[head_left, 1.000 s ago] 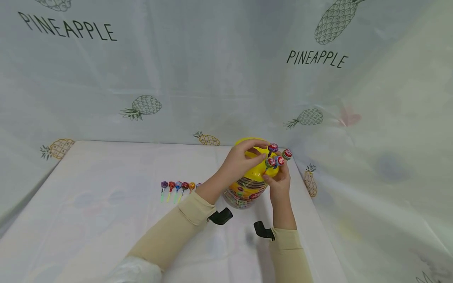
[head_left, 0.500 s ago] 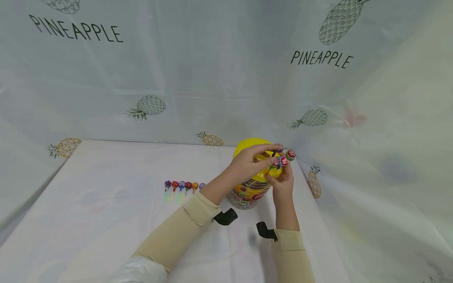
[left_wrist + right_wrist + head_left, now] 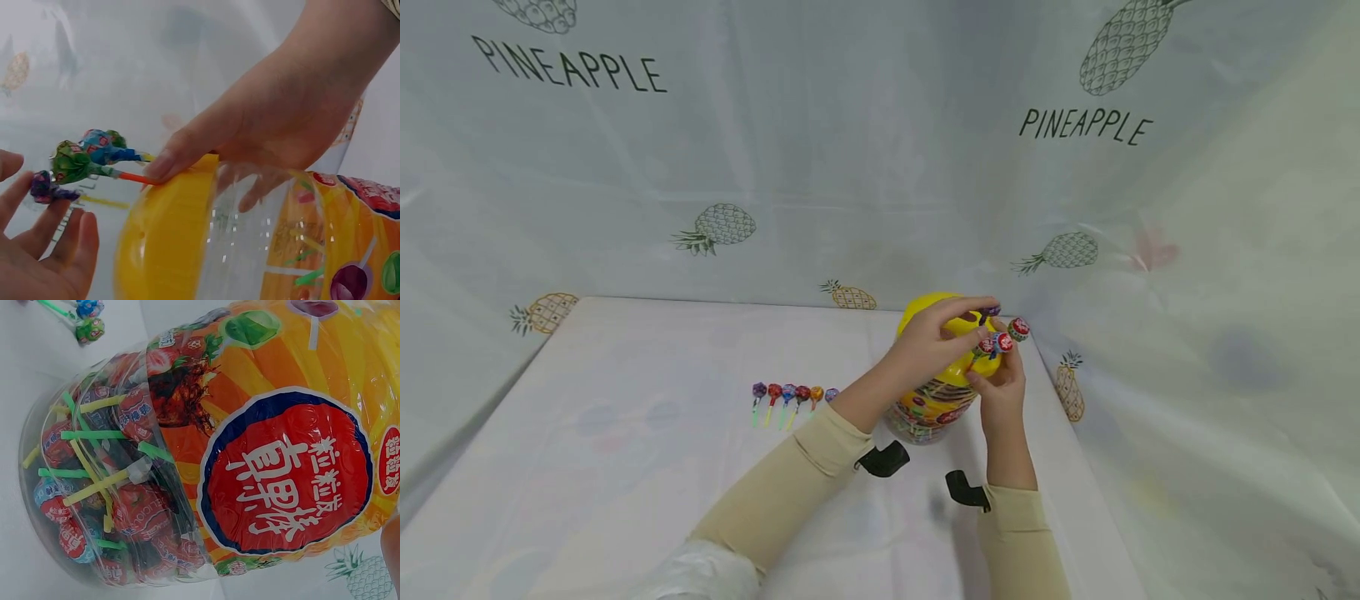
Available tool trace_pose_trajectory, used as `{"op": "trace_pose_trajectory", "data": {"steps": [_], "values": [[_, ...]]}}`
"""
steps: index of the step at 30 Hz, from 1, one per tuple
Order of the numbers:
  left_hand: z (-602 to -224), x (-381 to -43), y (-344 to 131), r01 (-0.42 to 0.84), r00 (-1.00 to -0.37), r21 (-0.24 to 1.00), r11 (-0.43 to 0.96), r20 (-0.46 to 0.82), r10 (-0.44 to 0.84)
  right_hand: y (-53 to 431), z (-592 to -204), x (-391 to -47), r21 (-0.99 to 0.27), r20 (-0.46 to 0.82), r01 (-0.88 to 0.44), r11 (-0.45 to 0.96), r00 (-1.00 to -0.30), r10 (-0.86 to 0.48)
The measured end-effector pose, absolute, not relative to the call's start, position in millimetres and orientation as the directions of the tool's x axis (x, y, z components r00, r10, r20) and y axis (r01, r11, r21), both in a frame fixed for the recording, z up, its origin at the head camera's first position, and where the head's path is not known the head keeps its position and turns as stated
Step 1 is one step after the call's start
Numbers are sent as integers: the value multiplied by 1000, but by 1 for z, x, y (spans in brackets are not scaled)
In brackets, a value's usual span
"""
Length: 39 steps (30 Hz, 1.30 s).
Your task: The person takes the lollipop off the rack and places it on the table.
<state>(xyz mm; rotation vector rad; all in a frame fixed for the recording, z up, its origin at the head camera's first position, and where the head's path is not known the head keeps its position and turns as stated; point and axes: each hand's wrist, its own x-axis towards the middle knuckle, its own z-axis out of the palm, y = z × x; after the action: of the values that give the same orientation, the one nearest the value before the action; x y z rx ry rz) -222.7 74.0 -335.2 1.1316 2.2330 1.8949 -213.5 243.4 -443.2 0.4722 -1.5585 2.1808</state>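
A large clear jar [image 3: 94,506] of lollipops, with a yellow lid [image 3: 925,308] and orange label, leans on the table. My right hand [image 3: 1002,396] grips it near the lid, its thumb on the lid's edge in the left wrist view. Several lollipops stick out beside that thumb, among them a green one [image 3: 70,161] and a blue one [image 3: 97,145]; whether the thumb pins their sticks I cannot tell. My left hand [image 3: 925,342] reaches over the lid. Its fingers pinch the head of a purple lollipop [image 3: 42,187], whose yellow stick points at the lid.
A row of several lollipops [image 3: 788,392] lies on the white table [image 3: 647,467], left of the jar and partly behind the left forearm. Behind the table hangs a pale curtain [image 3: 865,167] with pineapple prints. The table's right edge runs close beside the right hand.
The head view has shifted slightly, so everything sits farther right. My left index finger has closed over the purple lollipop, whose head has turned. My right hand keeps its hold on the jar.
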Motion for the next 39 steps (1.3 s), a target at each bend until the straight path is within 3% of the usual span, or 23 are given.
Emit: {"op": "trace_pose_trajectory", "data": {"steps": [5,15,28,39], "values": [[-336,-219,62,561,-758,828,-11,519,396,241,-442,-214,-817,471,-488,-308,-872,133],[-355,-208,32,500,-826,866,-20,484,289,241,-441,-214,-826,477,-500,-260,-866,147],[-395,-191,-4,280,-936,958,-63,287,203,242,-442,-213,-809,490,-512,-289,-859,150],[-425,-183,-49,185,-974,983,-10,184,128,242,-444,-214,-796,516,-533,-286,-845,140]]}}
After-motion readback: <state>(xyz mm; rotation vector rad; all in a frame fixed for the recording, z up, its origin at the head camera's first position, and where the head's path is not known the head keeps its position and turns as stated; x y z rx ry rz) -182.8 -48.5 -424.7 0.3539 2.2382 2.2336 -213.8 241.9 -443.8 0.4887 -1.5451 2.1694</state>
